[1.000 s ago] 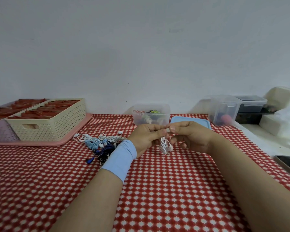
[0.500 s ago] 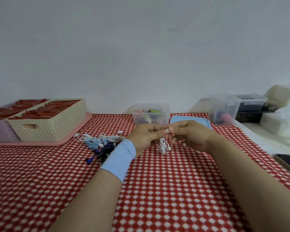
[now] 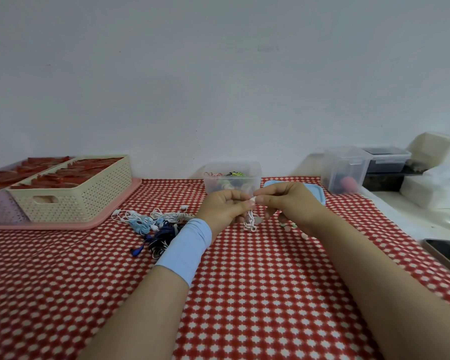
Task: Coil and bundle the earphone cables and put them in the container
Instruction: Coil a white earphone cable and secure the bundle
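My left hand and my right hand meet above the middle of the table, both pinching a white earphone cable at its top. The cable's short coiled loops and earbuds hang below my fingers, just over the cloth. A small clear container with coloured bundles inside stands right behind my hands, by the wall. Its light blue lid lies flat behind my right hand. A loose pile of white, light blue and dark blue earphones lies to the left of my left wrist.
A cream perforated basket with red items sits on a pink tray at the far left. Clear and dark storage boxes stand at the back right. A phone lies at the right edge of the red checked tablecloth.
My hands stay together on the white cable. The hanging loops have shifted slightly as my fingers work it.
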Tool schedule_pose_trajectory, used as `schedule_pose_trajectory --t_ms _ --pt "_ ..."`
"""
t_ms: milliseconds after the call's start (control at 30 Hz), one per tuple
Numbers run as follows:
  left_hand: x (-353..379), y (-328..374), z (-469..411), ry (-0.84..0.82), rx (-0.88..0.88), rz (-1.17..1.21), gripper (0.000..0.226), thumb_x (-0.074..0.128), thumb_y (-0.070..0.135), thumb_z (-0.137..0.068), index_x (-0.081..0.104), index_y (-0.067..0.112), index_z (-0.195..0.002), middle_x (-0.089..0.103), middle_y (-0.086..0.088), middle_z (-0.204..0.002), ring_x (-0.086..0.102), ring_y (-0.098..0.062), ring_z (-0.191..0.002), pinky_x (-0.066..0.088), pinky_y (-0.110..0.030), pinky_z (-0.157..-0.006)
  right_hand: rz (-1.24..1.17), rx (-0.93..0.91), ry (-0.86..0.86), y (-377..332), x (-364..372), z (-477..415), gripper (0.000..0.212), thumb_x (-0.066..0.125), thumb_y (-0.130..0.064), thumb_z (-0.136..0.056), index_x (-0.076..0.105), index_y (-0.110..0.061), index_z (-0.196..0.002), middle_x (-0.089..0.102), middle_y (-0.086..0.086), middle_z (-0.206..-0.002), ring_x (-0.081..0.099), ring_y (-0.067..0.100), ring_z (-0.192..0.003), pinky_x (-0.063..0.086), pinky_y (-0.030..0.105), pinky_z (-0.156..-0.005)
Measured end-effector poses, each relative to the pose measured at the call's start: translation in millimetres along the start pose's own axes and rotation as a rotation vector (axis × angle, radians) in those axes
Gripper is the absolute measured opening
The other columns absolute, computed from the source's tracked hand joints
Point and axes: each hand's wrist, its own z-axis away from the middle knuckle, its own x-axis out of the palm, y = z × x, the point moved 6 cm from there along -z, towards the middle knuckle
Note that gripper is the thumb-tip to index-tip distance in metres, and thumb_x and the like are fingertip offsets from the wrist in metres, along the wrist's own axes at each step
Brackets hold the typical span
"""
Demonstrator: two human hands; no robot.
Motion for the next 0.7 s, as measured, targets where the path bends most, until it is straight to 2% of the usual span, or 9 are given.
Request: schedule_pose_trajectory --t_ms 167,300,433,533,600,700 --pt "0 4 -1 0.016 0.030 -0.049 0.010 0.076 0.008 -0.084 0.072 0.011 -0.093 0.072 -0.008 -0.079 0.061 -0.013 -0.063 0.056 -0.026 -0.069 0.015 -0.020 0.003 0 -2 -2 0.014 0.079 -0.019 -0.085 0.078 -0.018 -0.098 0.076 -0.001 -0.078 0.066 0.016 -0.064 0.040 0.020 -0.044" --pt "0 3 0 0.017 0.043 -0.092 0.011 0.076 0.013 -0.085 0.073 0.013 -0.096 0.076 -0.009 -0.086 0.064 -0.013 -0.067 0.054 -0.024 -0.067 0.067 -0.047 -0.013 -3 -1 -1 0.010 0.075 -0.019 -0.089 0.079 -0.015 -0.097 0.075 -0.004 -0.074 0.063 0.010 -0.059 0.041 0.020 -0.046" --pt "-1 3 -1 -0.027 0.033 -0.042 0.013 0.073 0.015 -0.088 0.074 0.013 -0.100 0.077 -0.004 -0.091 0.070 -0.015 -0.081 0.057 -0.029 -0.077 -0.102 0.051 -0.103 5 0 -3 0.021 0.064 -0.022 -0.096 0.075 -0.011 -0.110 0.076 -0.001 -0.094 0.063 0.012 -0.064 0.037 0.022 -0.047" --pt "1 3 0 -0.076 0.032 -0.022 0.014 0.072 0.015 -0.088 0.074 0.012 -0.101 0.077 -0.004 -0.091 0.072 -0.015 -0.086 0.057 -0.033 -0.083 -0.162 0.102 -0.195 10 4 -2 0.035 0.070 -0.029 -0.083 0.075 -0.009 -0.110 0.074 0.005 -0.095 0.062 0.011 -0.065 0.033 0.021 -0.045" --pt "2 4 1 -0.098 0.036 -0.021 0.011 0.072 0.014 -0.087 0.076 0.014 -0.097 0.077 -0.006 -0.092 0.072 -0.018 -0.090 0.056 -0.036 -0.089 -0.173 0.119 -0.221 11 6 -1 0.032 0.071 -0.030 -0.077 0.076 -0.012 -0.104 0.074 0.002 -0.090 0.062 0.009 -0.064 0.032 0.020 -0.045" --pt "2 4 2 -0.109 0.049 -0.079 0.012 0.073 0.013 -0.086 0.077 0.013 -0.098 0.077 -0.006 -0.094 0.072 -0.021 -0.096 0.055 -0.038 -0.095 -0.130 0.131 -0.221 10 6 0 0.018 0.071 -0.023 -0.083 0.078 -0.015 -0.098 0.075 -0.001 -0.084 0.062 0.008 -0.062 0.032 0.021 -0.049"
